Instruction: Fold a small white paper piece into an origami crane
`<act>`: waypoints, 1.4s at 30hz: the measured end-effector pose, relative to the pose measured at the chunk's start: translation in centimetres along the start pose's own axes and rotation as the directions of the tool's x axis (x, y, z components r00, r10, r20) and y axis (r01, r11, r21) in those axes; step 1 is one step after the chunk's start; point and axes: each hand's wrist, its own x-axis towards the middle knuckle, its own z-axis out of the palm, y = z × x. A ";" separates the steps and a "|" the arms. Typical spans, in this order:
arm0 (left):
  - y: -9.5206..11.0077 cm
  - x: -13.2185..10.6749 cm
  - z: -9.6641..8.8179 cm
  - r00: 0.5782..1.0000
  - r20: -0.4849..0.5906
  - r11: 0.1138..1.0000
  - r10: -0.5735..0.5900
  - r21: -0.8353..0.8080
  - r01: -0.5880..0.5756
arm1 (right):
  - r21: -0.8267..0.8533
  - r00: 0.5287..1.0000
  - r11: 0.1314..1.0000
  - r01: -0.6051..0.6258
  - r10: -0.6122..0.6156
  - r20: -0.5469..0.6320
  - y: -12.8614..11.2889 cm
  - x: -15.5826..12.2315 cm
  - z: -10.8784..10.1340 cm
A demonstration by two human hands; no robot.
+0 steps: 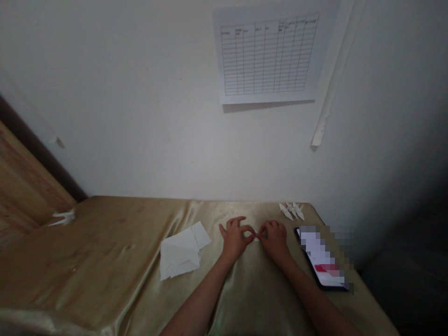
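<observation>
My left hand (235,239) and my right hand (275,239) rest close together on a table covered with a shiny gold cloth (115,261). Their fingertips meet and pinch a small white piece of paper (256,238) that lies between them; most of it is hidden by the fingers. A loose stack of white paper sheets (182,252) lies just left of my left hand. Several small folded white paper figures (291,210) sit at the table's far right edge, beyond my right hand.
A phone (322,259) with a lit screen lies right of my right hand. Another folded white paper shape (63,218) sits at the far left. A printed grid sheet (268,56) hangs on the white wall behind the table. Wooden furniture (24,186) stands at left.
</observation>
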 end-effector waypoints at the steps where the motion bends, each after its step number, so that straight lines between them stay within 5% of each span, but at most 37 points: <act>1: -0.1 0.0 0.0 1.000 0.010 1.000 0.000 0.004 0.000 | -0.001 1.000 1.000 0.001 -0.001 0.007 0.1 0.0 0.0; 12: 0.0 0.3 -0.3 0.995 0.099 0.991 0.018 0.131 -0.030 | 0.010 0.999 1.000 0.008 -0.009 0.037 0.3 0.2 0.2; 20: 0.2 0.5 -0.4 0.993 0.116 0.995 0.006 0.100 -0.017 | 0.166 0.983 0.985 0.046 -0.074 0.170 0.5 0.6 -1.2; 42: 0.3 -0.5 -0.3 0.995 0.094 0.984 0.034 0.170 -0.050 | 0.142 0.992 0.990 0.017 -0.035 0.121 1.0 0.8 -1.8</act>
